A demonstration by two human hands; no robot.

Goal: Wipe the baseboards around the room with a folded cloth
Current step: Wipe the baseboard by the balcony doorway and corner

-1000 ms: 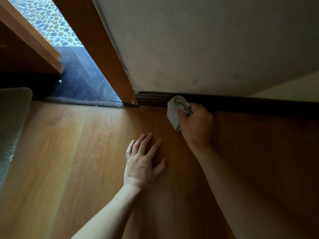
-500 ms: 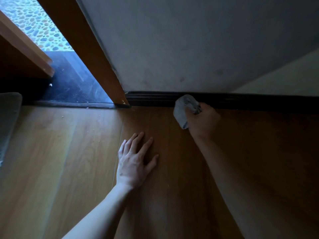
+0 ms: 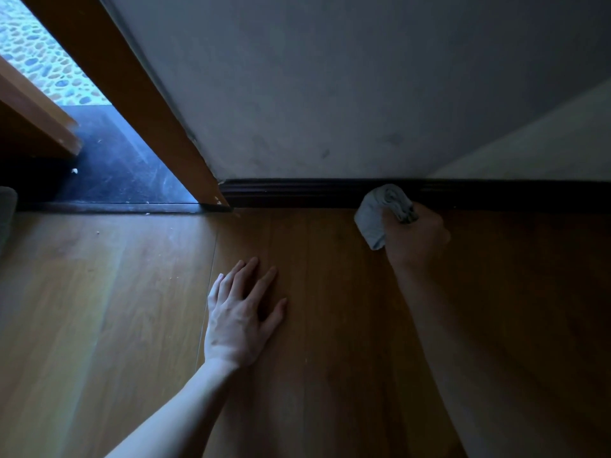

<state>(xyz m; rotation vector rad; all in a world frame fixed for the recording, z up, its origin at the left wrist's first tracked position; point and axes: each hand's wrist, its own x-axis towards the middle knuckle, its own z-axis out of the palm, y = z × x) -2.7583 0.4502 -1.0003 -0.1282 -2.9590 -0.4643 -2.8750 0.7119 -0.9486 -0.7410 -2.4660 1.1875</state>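
A dark brown baseboard (image 3: 297, 193) runs along the foot of the grey wall, from the door frame to the right edge. My right hand (image 3: 415, 238) grips a folded grey cloth (image 3: 380, 213) and presses it against the baseboard, well to the right of the door frame. The cloth's lower end hangs down onto the wooden floor. My left hand (image 3: 243, 315) lies flat on the floor with its fingers spread, nearer to me and left of the cloth.
A wooden door frame (image 3: 139, 104) slants up from the baseboard's left end. Behind it lie a dark threshold (image 3: 125, 180) and pebble flooring (image 3: 36, 61). A grey mat edge (image 3: 6, 213) shows at the far left. Small crumbs dot the wooden floor (image 3: 99, 292).
My right hand has slid the cloth rightward along the baseboard, away from the door frame. My left hand has stayed flat on the floor. The view has grown darker.
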